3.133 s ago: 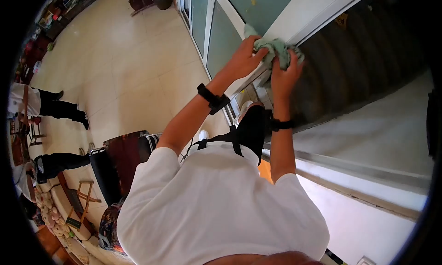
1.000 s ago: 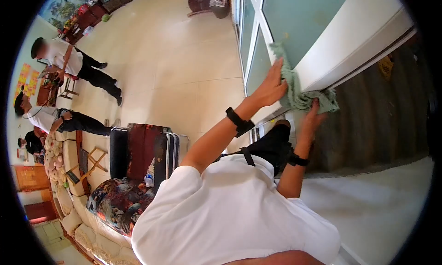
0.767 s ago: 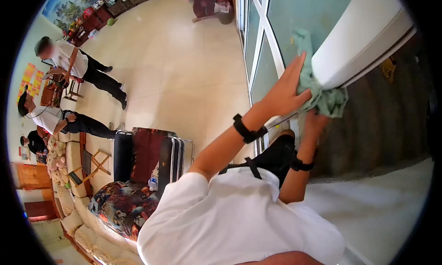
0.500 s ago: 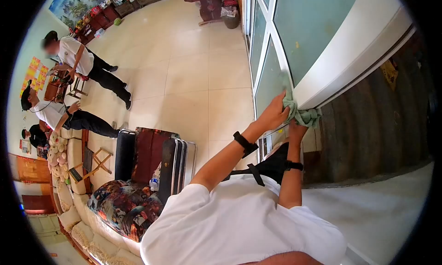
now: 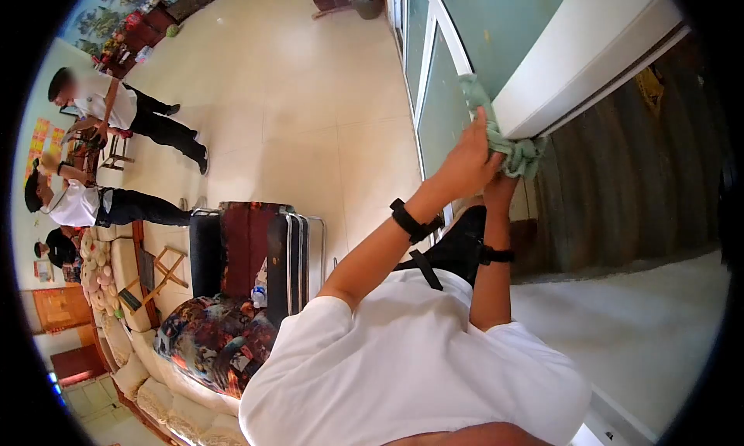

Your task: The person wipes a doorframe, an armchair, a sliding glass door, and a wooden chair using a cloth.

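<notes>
A crumpled green cloth (image 5: 521, 158) is wrapped round the edge of a white-framed door (image 5: 577, 62). My left hand (image 5: 470, 161) holds it against the glass side of the frame, its fingers pointing up along the fabric. Just beneath the bunched part, my right hand (image 5: 502, 189) grips the same cloth; most of its fingers are hidden by the fabric and the other hand. Part of the cloth sticks up past my left fingertips against the frosted glass (image 5: 496, 27). Both wrists wear black straps.
Stacked metal-framed chairs (image 5: 298, 260) stand to my left, beside a dark patterned cushion or cover (image 5: 217, 341). Beyond are a folding stool (image 5: 167, 268), a long sofa (image 5: 128, 283) and two standing people (image 5: 116, 101). Dark corrugated material (image 5: 620, 182) lies right of the door.
Both hands and the cloth have moved up along the door edge in view. My left fingers have straightened over the cloth. The head view has shifted slightly.
</notes>
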The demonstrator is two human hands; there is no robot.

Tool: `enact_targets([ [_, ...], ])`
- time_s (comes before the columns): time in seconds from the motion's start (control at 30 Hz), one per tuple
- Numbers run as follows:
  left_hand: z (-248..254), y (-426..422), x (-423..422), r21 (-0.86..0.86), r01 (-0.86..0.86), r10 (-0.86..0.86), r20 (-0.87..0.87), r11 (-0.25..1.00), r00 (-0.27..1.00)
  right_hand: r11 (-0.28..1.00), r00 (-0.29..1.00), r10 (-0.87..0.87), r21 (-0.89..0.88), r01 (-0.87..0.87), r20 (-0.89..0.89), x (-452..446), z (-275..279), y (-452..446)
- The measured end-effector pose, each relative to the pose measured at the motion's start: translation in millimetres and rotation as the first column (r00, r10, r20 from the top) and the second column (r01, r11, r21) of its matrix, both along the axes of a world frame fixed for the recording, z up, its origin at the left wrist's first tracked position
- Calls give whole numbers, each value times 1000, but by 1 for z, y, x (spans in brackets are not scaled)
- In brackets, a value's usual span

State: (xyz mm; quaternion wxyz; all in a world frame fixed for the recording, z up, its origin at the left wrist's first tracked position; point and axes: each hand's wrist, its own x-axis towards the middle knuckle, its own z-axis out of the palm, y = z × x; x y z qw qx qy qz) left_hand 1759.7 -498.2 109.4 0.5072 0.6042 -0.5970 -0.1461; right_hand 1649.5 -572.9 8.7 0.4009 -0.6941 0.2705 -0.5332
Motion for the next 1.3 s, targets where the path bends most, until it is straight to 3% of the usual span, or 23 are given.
enact_targets([
  [0.13, -89, -13, 4, 310, 8, -8, -1, 951, 1000, 998, 989, 17, 64, -7, -150, -9, -52, 10],
  [0.2, -112, -16, 8, 281, 129, -85, -165, 951, 983, 885, 965, 32, 442, -149, 261, -17, -66, 12],
  [0.23, -110, -10, 4, 294, 119, -63, -193, 948, 979, 944, 994, 2, 327, 34, -109, -26, -60, 13],
  [0.27, -110, -11, 5, 358, 94, -34, -169, 929, 985, 980, 892, -78, 131, 152, -446, -26, -56, 8],
  [0.33, -92, -11, 2, 425, 66, 11, -176, 903, 984, 965, 901, -135, 152, 214, -413, -30, -54, 0],
  [0.4, -64, -8, 4, 158, -24, 25, -3, 987, 1000, 973, 860, -221, -44, 226, -460, -29, -15, 1],
  [0.43, -46, -7, 4, 70, -85, 81, 56, 994, 995, 942, 998, -56, 333, 43, 31, -28, -18, -5],
  [0.5, -16, -11, -2, -89, -163, 171, 89, 983, 981, 754, 876, -79, 604, -260, 475, -47, -15, -11],
  [0.57, -22, -21, -11, -160, -204, 217, 66, 966, 974, 443, 579, -66, 544, -713, 813, -52, -7, -15],
  [0.6, -31, -27, -18, -191, -202, 210, 23, 961, 977, 420, 600, -65, 568, -708, 797, -53, -16, -12],
  [0.63, -30, -29, -20, -237, -198, 202, -9, 951, 979, 680, 910, 47, 654, -332, 413, -57, -27, -10],
  [0.7, -43, -18, -22, -181, -219, 220, -16, 959, 975, 883, 998, 22, 469, 12, -67, -56, -56, -13],
  [0.73, -53, -7, -24, -128, -216, 215, -20, 968, 976, 747, 994, -21, 662, -58, 111, -61, -69, -20],
  [0.8, -105, -8, -31, -67, -253, 255, 19, 965, 967, 571, 957, -92, 802, -174, 274, -52, -73, -12],
  [0.83, -130, -12, -34, 38, -189, 191, -73, 981, 979, 821, 994, -14, 567, 71, -104, -51, -65, -5],
  [0.9, -126, -21, -21, 120, -142, 161, -164, 982, 973, 974, 890, -60, 168, 151, -452, -42, -40, -4],
  [0.97, -86, -11, -21, -182, -103, 68, -189, 978, 980, 928, 928, -183, 255, 272, -323, -37, 1, -1],
  [1.07, -46, 4, -15, -100, -26, 6, -195, 995, 981, 889, 921, -284, 285, 358, -268, -30, 6, 28],
  [1.1, -45, 10, -9, -119, -59, 35, -195, 991, 980, 884, 911, -260, 300, 358, -322, -28, -1, 39],
  [1.17, -66, 18, 3, 136, 128, -91, -244, 982, 965, 875, 873, -126, 362, 321, -470, -19, -25, 58],
  [1.2, -88, 22, 13, 192, 126, -94, -169, 973, 981, 865, 834, 1, 419, 277, -552, -7, -37, 65],
  [1.23, -107, 32, 25, 261, 123, -101, -98, 958, 990, 844, 771, 133, 479, 242, -623, 3, -48, 70],
  [1.3, -120, 65, 57, 444, 118, -2, -255, 888, 967, 790, 570, 404, 587, 176, -716, 29, -68, 79],
])
